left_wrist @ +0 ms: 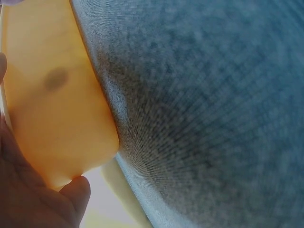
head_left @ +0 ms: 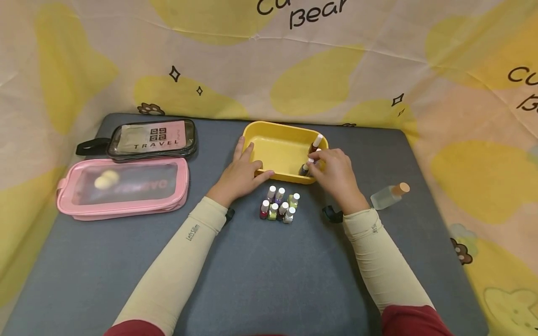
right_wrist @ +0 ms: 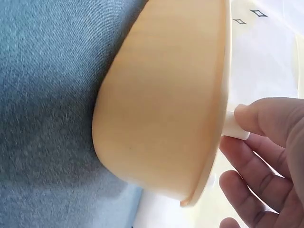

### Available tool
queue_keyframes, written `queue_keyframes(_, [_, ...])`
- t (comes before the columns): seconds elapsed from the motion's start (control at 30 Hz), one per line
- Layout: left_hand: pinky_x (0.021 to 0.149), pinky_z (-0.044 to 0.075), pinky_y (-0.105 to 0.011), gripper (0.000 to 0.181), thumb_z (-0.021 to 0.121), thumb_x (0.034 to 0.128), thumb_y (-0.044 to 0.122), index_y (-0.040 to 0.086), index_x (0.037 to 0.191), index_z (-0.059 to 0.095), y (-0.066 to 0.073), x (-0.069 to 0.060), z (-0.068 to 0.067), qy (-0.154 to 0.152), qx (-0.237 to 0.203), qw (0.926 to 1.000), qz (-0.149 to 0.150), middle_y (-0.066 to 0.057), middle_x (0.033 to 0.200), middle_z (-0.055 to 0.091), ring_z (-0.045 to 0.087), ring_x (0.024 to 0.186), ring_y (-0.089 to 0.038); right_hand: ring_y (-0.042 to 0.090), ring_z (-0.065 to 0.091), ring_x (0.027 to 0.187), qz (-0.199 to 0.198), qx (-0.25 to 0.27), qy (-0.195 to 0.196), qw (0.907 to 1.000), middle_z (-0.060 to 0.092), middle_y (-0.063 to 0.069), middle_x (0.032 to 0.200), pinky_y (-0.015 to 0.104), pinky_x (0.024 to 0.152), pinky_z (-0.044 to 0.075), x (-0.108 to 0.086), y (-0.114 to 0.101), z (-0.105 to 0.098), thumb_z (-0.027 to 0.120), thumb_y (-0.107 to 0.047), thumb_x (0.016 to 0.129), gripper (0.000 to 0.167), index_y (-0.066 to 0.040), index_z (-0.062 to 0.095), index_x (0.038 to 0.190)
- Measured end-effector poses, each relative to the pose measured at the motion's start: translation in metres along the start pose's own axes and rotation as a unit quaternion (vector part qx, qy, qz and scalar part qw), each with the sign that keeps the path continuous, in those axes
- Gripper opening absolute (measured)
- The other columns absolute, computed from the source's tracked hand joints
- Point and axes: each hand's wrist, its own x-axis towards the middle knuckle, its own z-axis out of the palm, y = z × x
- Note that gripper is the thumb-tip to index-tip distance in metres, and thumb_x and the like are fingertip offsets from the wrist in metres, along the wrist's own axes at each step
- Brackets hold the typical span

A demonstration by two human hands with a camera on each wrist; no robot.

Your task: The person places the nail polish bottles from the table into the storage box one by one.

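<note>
Our left hand (head_left: 237, 179) lay spread against the left end of the yellow tray (head_left: 269, 156); our right hand (head_left: 335, 175) pinched a white-capped bottle (right_wrist: 232, 126) inside its right end, near other bottles (head_left: 315, 142). Keeping it upright, tray braced, seemed safest.

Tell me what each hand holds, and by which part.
The right hand pinches a bottle by its white cap; the left hand rests, fingers spread, on the tray rim.

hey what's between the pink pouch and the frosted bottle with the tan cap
In the head view, from the pouch: the left hand, a cluster of small white-capped bottles, then the right hand.
</note>
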Motion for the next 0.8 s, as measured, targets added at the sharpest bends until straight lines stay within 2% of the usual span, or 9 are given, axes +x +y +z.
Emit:
queue_keyframes(0.37, [0.112, 0.045, -0.053, 0.056, 0.056, 0.1059, 0.059, 0.008, 0.117, 0.076, -0.001, 0.001, 0.002, 0.0, 0.002, 1.0, -0.005, -0.027, 0.173, 0.016, -0.021, 0.159, -0.034, 0.038, 0.059, 0.113, -0.004, 0.007, 0.012, 0.9999, 0.078, 0.009, 0.112, 0.061, 0.1, 0.04, 0.0, 0.002, -0.008, 0.079, -0.02, 0.098, 0.016, -0.009, 0.082, 0.109])
queue_keyframes(0.67, [0.11, 0.047, -0.052, 0.057, 0.055, 0.1056, 0.061, 0.009, 0.115, 0.075, -0.002, 0.002, 0.004, -0.004, 0.0, 1.0, -0.003, -0.026, 0.173, 0.015, -0.023, 0.159, -0.032, 0.04, 0.059, 0.118, 0.007, 0.013, 0.007, 0.9999, 0.077, 0.011, 0.118, 0.064, 0.102, 0.039, -0.008, -0.003, -0.014, 0.077, -0.023, 0.099, 0.021, -0.008, 0.081, 0.113])
queue_keyframes(0.8, [0.109, 0.047, -0.053, 0.057, 0.055, 0.1054, 0.061, 0.009, 0.116, 0.076, -0.003, 0.003, 0.005, -0.001, 0.002, 1.0, -0.005, -0.026, 0.173, 0.016, -0.021, 0.16, -0.034, 0.039, 0.06, 0.117, -0.01, 0.02, 0.017, 0.9996, 0.077, 0.011, 0.118, 0.062, 0.102, 0.039, -0.016, -0.011, -0.02, 0.078, -0.023, 0.099, 0.021, -0.008, 0.081, 0.113])
